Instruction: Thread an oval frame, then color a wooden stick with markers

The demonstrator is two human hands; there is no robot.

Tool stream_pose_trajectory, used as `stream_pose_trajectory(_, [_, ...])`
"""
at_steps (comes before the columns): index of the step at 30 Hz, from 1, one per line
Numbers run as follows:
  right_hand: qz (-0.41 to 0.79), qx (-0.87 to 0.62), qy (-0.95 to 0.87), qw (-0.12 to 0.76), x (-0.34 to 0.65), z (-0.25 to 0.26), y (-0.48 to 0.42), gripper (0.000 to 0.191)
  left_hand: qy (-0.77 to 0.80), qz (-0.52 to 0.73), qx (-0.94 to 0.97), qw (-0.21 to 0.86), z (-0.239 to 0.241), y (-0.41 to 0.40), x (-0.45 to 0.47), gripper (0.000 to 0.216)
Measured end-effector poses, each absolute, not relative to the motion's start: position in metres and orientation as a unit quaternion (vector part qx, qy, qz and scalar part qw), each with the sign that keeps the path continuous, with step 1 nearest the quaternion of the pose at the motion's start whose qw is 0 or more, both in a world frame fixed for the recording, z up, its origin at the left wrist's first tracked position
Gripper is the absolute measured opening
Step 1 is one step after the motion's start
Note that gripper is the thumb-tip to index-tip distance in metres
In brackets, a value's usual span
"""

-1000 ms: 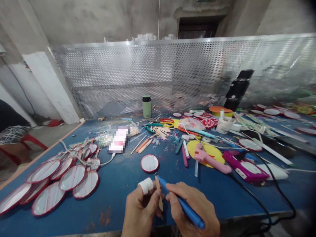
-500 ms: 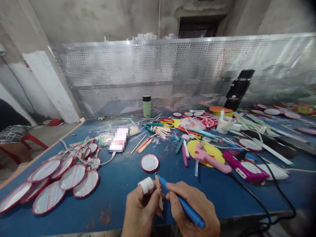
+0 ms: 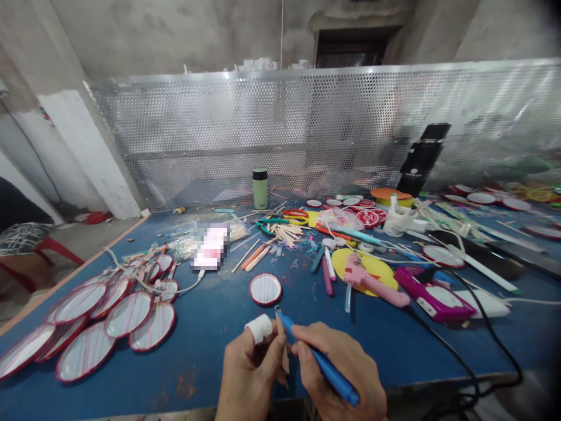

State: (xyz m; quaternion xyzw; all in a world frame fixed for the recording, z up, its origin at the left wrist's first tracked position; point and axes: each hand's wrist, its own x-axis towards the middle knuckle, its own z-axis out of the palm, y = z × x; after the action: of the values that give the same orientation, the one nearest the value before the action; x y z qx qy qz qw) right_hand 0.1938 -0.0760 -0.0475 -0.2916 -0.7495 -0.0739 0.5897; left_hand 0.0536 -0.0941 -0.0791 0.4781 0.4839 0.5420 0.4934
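Between the thumb and fingers of my left hand (image 3: pixel 250 369) is a flat wooden craft stick (image 3: pixel 285 361), held upright near the table's front edge. A white wrap covers one finger of that hand. A small curved bit shows at the stick's top end; what it is I cannot make out. My right hand (image 3: pixel 346 365) grips a blue marker pen (image 3: pixel 332 373) like a pencil, its tip at the upper part of the stick. Just beyond both hands lies a round white disc with a red rim (image 3: pixel 265 289).
Red-rimmed discs (image 3: pixel 85 351) pile up at left beside a phone (image 3: pixel 211 247) on a cable. A pink glue gun (image 3: pixel 372 283) rests on a yellow disc, near a purple device (image 3: pixel 433 295) with black cords. Behind stand a green tumbler (image 3: pixel 260 190) and a perforated metal screen (image 3: pixel 219 128).
The blue marker and my right hand have shifted very slightly left and down. My left hand keeps the same hold on the craft stick.
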Motion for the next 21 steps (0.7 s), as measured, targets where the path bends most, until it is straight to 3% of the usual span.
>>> stream_pose_trajectory(21, [-0.069, -0.308, -0.748, 0.584, 0.196, -0.053, -0.074, 0.014, 0.484, 0.589, 0.449, 0.467, -0.087, -0.089, 0.061, 0.047])
